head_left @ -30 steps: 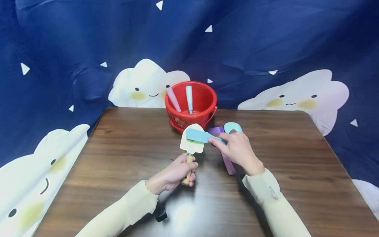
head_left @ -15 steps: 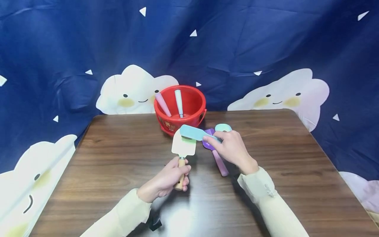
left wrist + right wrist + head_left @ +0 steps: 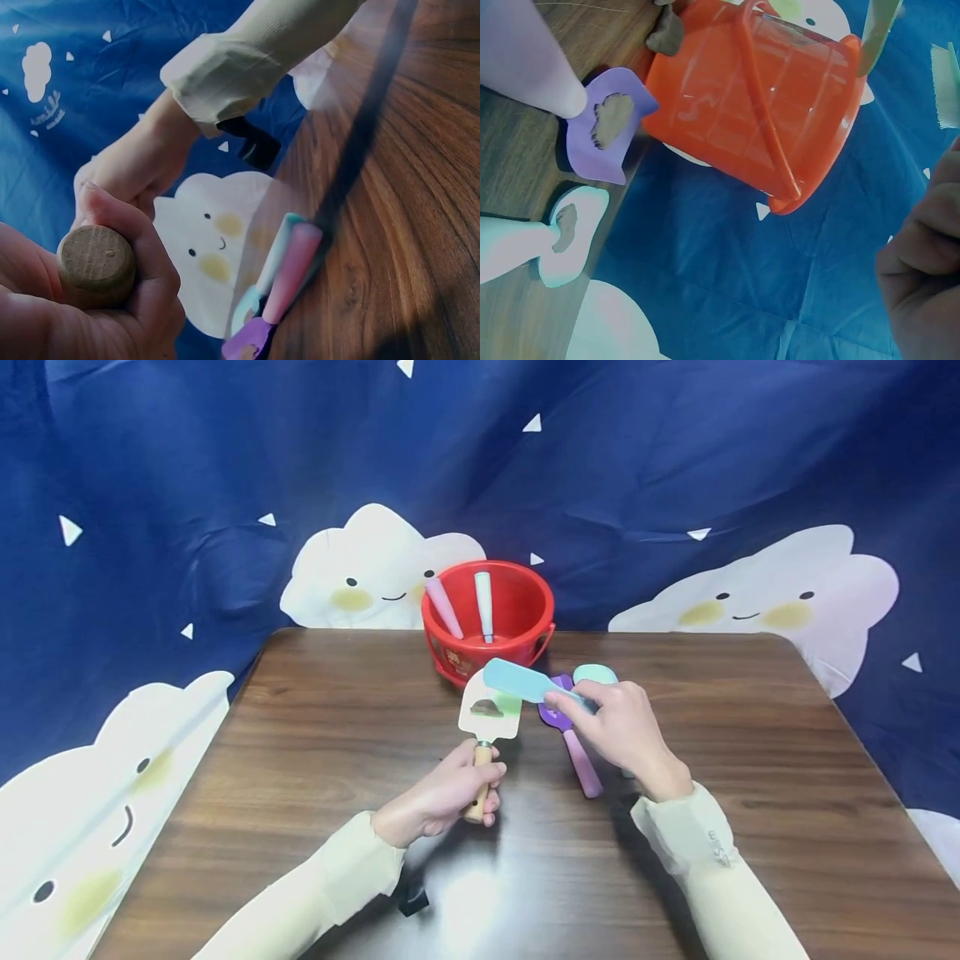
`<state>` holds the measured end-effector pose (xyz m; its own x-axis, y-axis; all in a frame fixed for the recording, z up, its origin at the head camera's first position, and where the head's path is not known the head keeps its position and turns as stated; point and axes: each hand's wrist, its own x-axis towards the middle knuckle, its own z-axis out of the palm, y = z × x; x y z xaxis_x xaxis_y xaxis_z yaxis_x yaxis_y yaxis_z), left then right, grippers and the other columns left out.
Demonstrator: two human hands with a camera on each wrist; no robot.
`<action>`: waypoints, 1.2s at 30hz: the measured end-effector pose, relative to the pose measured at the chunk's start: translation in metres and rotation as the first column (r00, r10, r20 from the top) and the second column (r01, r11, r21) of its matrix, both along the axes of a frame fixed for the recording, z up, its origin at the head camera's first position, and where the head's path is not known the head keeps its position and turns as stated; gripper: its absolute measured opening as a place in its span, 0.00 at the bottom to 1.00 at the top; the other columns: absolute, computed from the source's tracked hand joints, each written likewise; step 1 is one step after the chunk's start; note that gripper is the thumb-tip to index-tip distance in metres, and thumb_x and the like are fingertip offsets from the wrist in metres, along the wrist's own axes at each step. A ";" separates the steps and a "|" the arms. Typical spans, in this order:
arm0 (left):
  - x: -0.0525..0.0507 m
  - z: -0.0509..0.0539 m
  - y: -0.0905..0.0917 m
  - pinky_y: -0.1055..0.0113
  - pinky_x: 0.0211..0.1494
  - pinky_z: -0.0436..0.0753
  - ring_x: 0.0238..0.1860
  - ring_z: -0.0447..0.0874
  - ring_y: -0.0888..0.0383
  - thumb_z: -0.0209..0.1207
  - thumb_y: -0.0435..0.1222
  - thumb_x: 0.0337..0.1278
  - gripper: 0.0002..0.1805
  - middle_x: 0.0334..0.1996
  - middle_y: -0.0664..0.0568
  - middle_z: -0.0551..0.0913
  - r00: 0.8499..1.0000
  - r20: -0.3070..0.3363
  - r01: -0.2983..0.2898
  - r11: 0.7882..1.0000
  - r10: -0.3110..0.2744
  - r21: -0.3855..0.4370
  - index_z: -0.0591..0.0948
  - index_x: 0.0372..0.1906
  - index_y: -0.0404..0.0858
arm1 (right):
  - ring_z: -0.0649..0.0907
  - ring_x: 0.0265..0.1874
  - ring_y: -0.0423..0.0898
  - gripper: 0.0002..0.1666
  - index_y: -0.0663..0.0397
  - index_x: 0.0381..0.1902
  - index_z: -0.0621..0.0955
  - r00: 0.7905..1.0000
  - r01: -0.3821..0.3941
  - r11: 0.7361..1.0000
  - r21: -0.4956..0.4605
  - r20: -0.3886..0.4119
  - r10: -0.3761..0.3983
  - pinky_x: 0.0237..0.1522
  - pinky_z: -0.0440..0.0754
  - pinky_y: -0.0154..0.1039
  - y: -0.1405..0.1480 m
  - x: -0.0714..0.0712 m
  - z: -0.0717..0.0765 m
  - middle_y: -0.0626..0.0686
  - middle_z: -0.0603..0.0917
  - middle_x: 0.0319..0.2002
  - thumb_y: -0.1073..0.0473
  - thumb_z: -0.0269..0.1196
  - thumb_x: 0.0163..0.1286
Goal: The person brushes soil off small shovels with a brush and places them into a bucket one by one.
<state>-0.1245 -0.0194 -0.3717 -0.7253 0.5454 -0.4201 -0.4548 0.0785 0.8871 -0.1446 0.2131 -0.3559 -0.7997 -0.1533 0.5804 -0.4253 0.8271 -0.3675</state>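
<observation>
In the head view my left hand [image 3: 446,789] grips the wooden handle [image 3: 478,789] of a small trowel with a white blade [image 3: 471,710]; a dark brown patch lies on the blade. The handle's end [image 3: 96,262] faces the left wrist camera. My right hand [image 3: 626,727] pinches the thin handle of a light blue brush [image 3: 521,681], its flat head over the blade's upper right. Pale bristles [image 3: 946,86] show at the right wrist view's edge. Whether they touch the blade cannot be told. Near the right hand lie a purple shovel [image 3: 581,764] and a light aqua one [image 3: 595,673].
Behind the trowel stands a red bucket [image 3: 540,602] with a pink handle [image 3: 444,608] and a pale blue handle [image 3: 483,603] leaning inside. Brown patches mark both shovels on the wooden table [image 3: 322,735]. A patterned blue cloth [image 3: 600,468] hangs beyond.
The brush has shifted up and right relative to the trowel, uncovering the brown patch on its blade. My left hand keeps its grip. The head view swung right, then back left.
</observation>
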 end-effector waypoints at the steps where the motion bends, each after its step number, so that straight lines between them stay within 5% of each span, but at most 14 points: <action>1: 0.000 0.000 0.001 0.72 0.20 0.75 0.16 0.66 0.62 0.47 0.31 0.66 0.17 0.26 0.51 0.66 1.000 0.002 -0.002 1.000 0.002 0.000 0.57 0.54 0.33 | 0.63 0.12 0.40 0.20 0.45 0.13 0.74 1.000 0.001 1.000 -0.004 -0.001 -0.001 0.17 0.60 0.34 0.001 0.000 0.001 0.41 0.64 0.09 0.47 0.71 0.55; 7: -0.002 0.002 0.003 0.72 0.20 0.76 0.16 0.66 0.63 0.47 0.31 0.66 0.17 0.27 0.52 0.65 1.000 0.001 0.011 1.000 -0.011 -0.003 0.57 0.54 0.34 | 0.64 0.15 0.40 0.18 0.43 0.14 0.76 0.997 -0.039 0.999 0.036 0.070 0.036 0.20 0.62 0.33 0.002 0.005 0.003 0.40 0.63 0.09 0.47 0.70 0.56; 13: -0.002 0.002 0.001 0.72 0.20 0.75 0.16 0.67 0.62 0.47 0.31 0.66 0.17 0.27 0.52 0.65 1.000 -0.008 0.008 1.000 -0.008 -0.017 0.57 0.54 0.34 | 0.53 0.17 0.39 0.29 0.45 0.12 0.63 0.982 -0.150 0.979 0.141 0.137 0.130 0.20 0.52 0.32 -0.004 0.006 0.000 0.38 0.51 0.11 0.43 0.68 0.58; 26: 0.005 -0.006 -0.012 0.71 0.18 0.77 0.14 0.67 0.63 0.46 0.30 0.65 0.16 0.26 0.51 0.67 1.000 0.003 -0.001 0.999 0.001 -0.040 0.56 0.53 0.33 | 0.59 0.13 0.44 0.26 0.46 0.13 0.67 0.995 -0.083 0.981 0.173 0.066 0.073 0.22 0.58 0.35 -0.013 -0.008 -0.016 0.43 0.57 0.09 0.43 0.68 0.58; 36: 0.009 -0.020 -0.026 0.68 0.18 0.80 0.12 0.68 0.63 0.45 0.30 0.67 0.18 0.27 0.50 0.69 0.999 -0.037 0.018 0.996 -0.021 -0.084 0.54 0.55 0.30 | 0.65 0.14 0.45 0.25 0.46 0.13 0.73 0.990 0.021 0.993 0.115 0.137 -0.037 0.19 0.61 0.37 -0.014 -0.012 -0.017 0.45 0.61 0.08 0.41 0.65 0.60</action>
